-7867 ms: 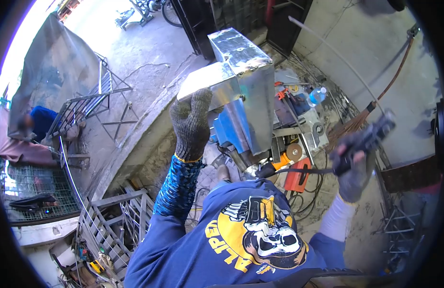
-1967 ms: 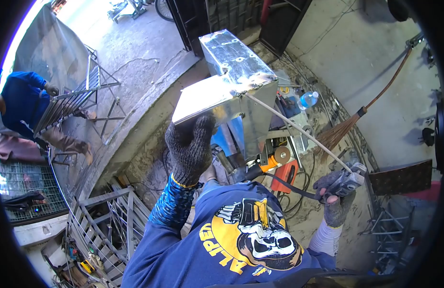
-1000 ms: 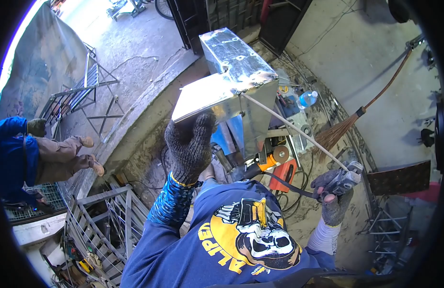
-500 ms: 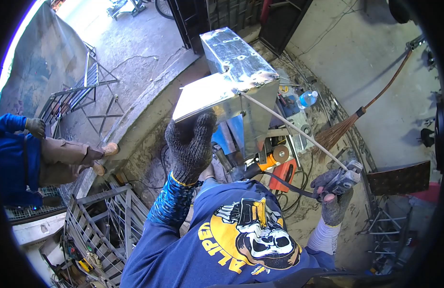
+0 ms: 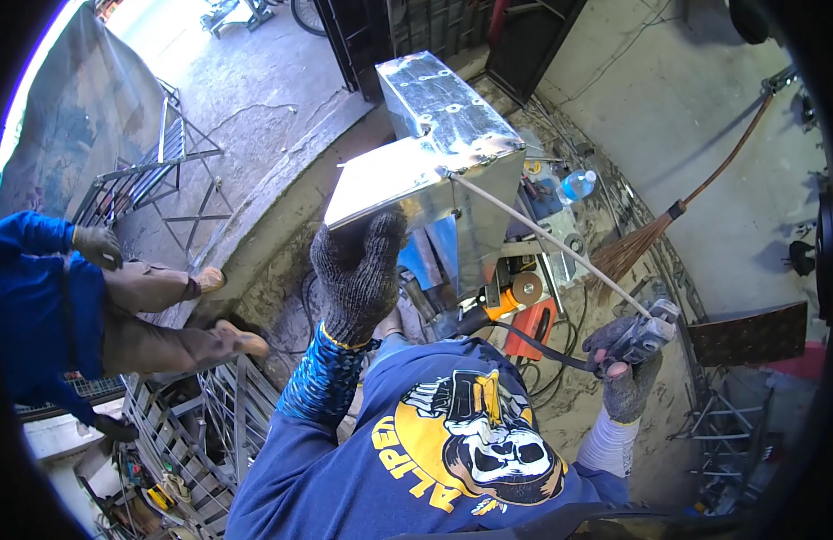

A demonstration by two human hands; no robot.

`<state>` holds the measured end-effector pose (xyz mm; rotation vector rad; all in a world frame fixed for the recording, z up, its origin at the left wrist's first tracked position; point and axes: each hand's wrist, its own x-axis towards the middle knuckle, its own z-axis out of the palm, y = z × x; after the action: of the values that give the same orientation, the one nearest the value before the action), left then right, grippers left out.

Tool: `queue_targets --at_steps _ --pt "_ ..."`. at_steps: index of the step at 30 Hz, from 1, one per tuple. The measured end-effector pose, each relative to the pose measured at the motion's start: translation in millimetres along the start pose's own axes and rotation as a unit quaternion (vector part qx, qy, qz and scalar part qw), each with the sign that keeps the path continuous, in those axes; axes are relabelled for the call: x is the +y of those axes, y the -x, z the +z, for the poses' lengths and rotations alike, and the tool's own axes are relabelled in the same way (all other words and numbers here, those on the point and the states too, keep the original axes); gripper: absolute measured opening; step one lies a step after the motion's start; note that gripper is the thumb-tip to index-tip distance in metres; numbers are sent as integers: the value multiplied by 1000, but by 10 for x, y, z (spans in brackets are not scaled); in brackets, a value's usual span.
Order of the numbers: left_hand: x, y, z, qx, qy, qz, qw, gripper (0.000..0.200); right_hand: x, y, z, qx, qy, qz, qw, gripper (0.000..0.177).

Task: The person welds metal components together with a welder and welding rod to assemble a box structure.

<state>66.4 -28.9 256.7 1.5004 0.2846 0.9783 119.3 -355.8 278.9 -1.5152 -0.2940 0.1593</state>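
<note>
Sheet-metal box (image 5: pixel 452 117), shiny and stepped in shape, stands at the upper centre of the head view, its flat side panel jutting toward the left. The left hand (image 5: pixel 355 274), in a dark knitted glove, is against the lower edge of that panel; its fingertips are hidden beneath the metal, so I cannot tell whether its fingers are clamped. At the right of the frame, the gloved right hand (image 5: pixel 628 369) has its fingers wrapped around an electrode holder (image 5: pixel 644 337). A welding rod (image 5: pixel 551 241) slants from the holder up to the box's near corner; contact at the tip is too small to judge. Below the box lies an orange angle grinder (image 5: pixel 501 306), with a water bottle (image 5: pixel 577 186) and a broom (image 5: pixel 646 243) farther right. At the left edge is another person (image 5: pixel 43 301) in a blue top, wearing gloves.
</note>
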Motion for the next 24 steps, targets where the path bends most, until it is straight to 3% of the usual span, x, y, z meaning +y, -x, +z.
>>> queue_targets --at_steps 2,7,9,11,13,14,15,16,17,18,19,20,21,22,23,24 --pt "-2 -1 5 3 0 4 1000 19 -7 22 -38 -13 -37 14 999 62" --pt "25 24 -6 -1 -36 16 999 19 -28 45 -2 65 -34 72 995 72" --pt "27 22 -14 -2 -46 21 999 20 -27 39 -13 57 -12 69 996 73" --pt "12 16 -25 -7 -66 29 997 20 -24 38 -17 118 -98 134 979 66" --pt "-20 4 -103 -30 -152 80 985 21 53 64 -33 95 -79 52 991 61" --pt "-28 -15 -145 -52 -227 134 963 21 115 85 -29 39 -16 -63 997 59" --pt "-20 -22 -153 -59 -241 133 959 22 50 63 -14 10 -43 -37 998 59" --pt "7 -17 -129 -64 -222 109 967 22 -29 23 13 -19 -70 -11 997 59" --pt "77 -20 -35 -38 -112 -16 993 26 -22 4 -3 -18 -71 -10 997 59" --pt "-1 -34 -89 -39 -113 -15 993 26 9 -23 -39 -20 -58 -34 998 63" --pt "-132 -37 -212 -70 -324 165 929 22 46 -27 -77 -22 -45 -61 997 69" --pt "-162 -16 -243 -64 -361 221 904 23 137 2 -138 -21 -46 -62 997 69" --pt "-200 20 -198 -34 -267 142 953 24 266 67 -215 47 -49 -38 997 68" --pt "-363 56 -130 40 -112 54 991 26 193 29 -178 33 -47 -45 997 64" --pt "-348 33 -63 121 2 6 993 27 119 -10 -141 19 -45 -52 997 61" --pt "-203 34 -85 57 -64 19 996 22 64 -16 -45 41 -52 -70 995 52"
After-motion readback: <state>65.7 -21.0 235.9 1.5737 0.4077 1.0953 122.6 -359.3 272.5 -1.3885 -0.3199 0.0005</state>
